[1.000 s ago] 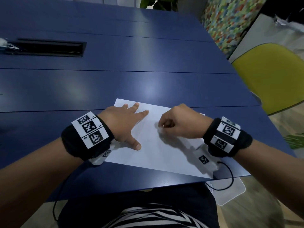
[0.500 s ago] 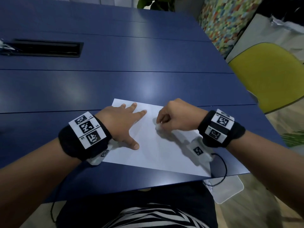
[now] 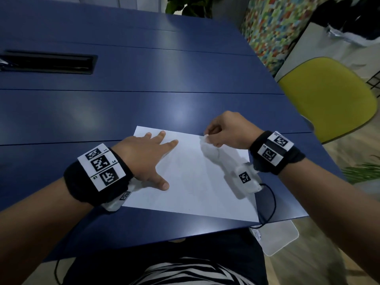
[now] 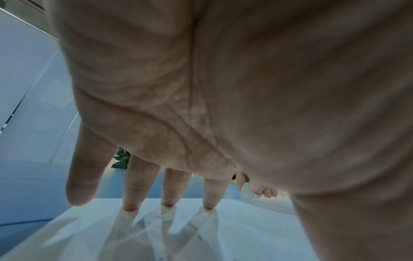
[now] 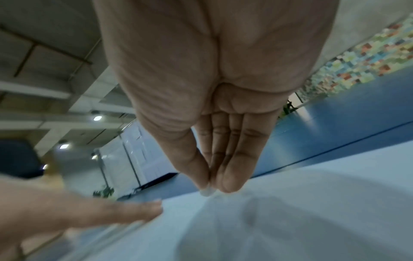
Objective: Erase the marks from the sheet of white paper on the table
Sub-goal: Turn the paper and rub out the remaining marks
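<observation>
The left hand (image 3: 144,155) lies flat with fingers spread and straight, pressing the sheet of white paper (image 3: 191,188) onto the blue table (image 3: 144,103) near its front edge. The right hand (image 3: 226,130) hovers at the sheet's far right corner, thumb and fingertips pinched on a small white eraser (image 5: 206,191). The eraser is mostly hidden by the fingers. Any marks on the paper are too faint to make out.

Paper (image 3: 191,182) on table (image 3: 144,103)
</observation>
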Demonstrator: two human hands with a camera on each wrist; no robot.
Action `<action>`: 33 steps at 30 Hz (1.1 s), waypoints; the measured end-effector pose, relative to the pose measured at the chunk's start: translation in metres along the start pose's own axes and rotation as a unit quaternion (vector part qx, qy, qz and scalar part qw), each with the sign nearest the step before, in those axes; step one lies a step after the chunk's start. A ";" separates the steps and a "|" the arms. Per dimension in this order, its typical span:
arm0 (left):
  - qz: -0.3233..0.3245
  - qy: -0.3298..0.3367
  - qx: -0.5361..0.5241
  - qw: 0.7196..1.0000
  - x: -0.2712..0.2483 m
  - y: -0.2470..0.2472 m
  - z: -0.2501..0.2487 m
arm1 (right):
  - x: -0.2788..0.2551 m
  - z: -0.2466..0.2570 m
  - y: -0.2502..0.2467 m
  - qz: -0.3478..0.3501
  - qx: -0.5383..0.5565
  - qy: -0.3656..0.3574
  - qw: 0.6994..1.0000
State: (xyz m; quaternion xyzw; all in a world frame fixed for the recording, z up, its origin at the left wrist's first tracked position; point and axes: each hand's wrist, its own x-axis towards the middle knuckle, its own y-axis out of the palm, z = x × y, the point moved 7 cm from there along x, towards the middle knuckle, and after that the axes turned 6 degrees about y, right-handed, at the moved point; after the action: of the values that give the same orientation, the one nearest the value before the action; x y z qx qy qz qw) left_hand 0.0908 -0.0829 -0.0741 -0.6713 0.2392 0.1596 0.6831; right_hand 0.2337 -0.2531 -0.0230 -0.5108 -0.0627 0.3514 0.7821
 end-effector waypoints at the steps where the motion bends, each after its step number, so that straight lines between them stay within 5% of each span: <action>1: 0.001 0.000 0.000 1.000 0.000 0.000 0.000 | 0.001 0.003 0.004 -0.009 -0.021 -0.008 1.000; 6: 0.000 0.003 -0.003 1.000 0.000 0.000 0.000 | -0.008 0.026 0.034 0.015 -0.100 -0.069 0.993; 12: -0.007 0.004 -0.003 1.000 -0.001 0.000 -0.002 | 0.004 0.012 0.014 -0.043 -0.101 -0.021 0.994; 18: -0.006 0.007 0.004 1.000 -0.002 -0.001 -0.003 | -0.013 0.028 0.036 0.016 -0.096 -0.062 0.993; 23: -0.006 0.009 0.003 1.000 -0.003 -0.002 -0.004 | -0.003 0.018 0.022 -0.033 -0.095 -0.037 0.994; 28: -0.012 0.009 0.005 1.000 -0.004 -0.002 -0.004 | -0.018 0.033 0.039 0.032 -0.100 -0.093 0.990; 33: -0.008 0.007 0.002 1.000 -0.004 -0.003 -0.005 | -0.003 0.019 0.022 -0.025 -0.096 -0.056 0.994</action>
State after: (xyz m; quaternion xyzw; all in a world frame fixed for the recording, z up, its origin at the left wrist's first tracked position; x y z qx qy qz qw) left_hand 0.0884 -0.0872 -0.0692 -0.6730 0.2392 0.1489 0.6839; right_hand 0.2117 -0.2352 -0.0322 -0.5613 -0.1525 0.3520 0.7334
